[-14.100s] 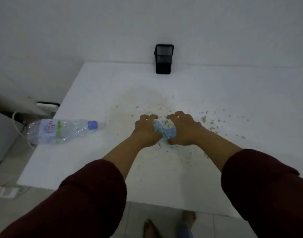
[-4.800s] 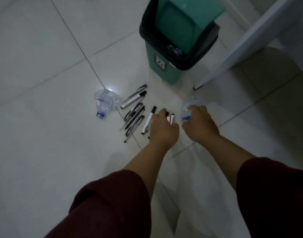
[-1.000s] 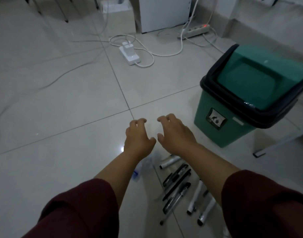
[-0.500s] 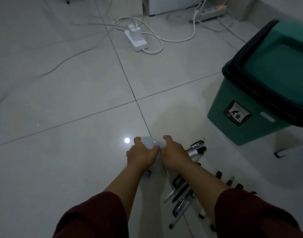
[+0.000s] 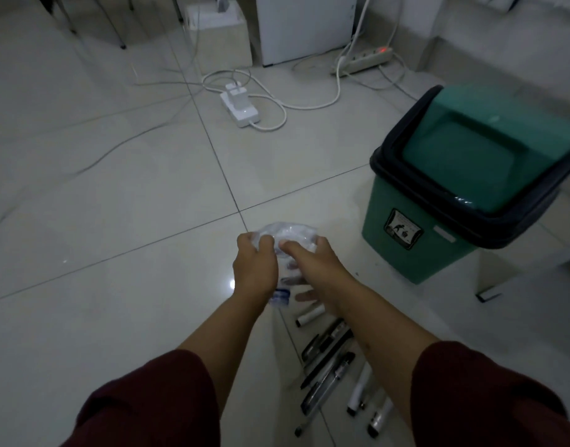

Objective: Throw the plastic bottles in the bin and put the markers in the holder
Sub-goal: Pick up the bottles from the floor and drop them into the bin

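Note:
A crumpled clear plastic bottle with a blue cap at its lower end is held above the tiled floor between both hands. My left hand grips its left side and my right hand grips its right side. Several black and white markers lie on the floor below my right forearm. The green bin with a black rim and a green swing lid stands to the right of my hands. No holder is in view.
A white power adapter with looped cables lies on the floor ahead. A power strip with a red light sits near the far wall beside a white cabinet. A thin cable crosses the floor at left.
Both hands closed on the crumpled bottle on the floor beside the markers and have lifted it. The view has tilted up, showing more of the bin and the far cables.

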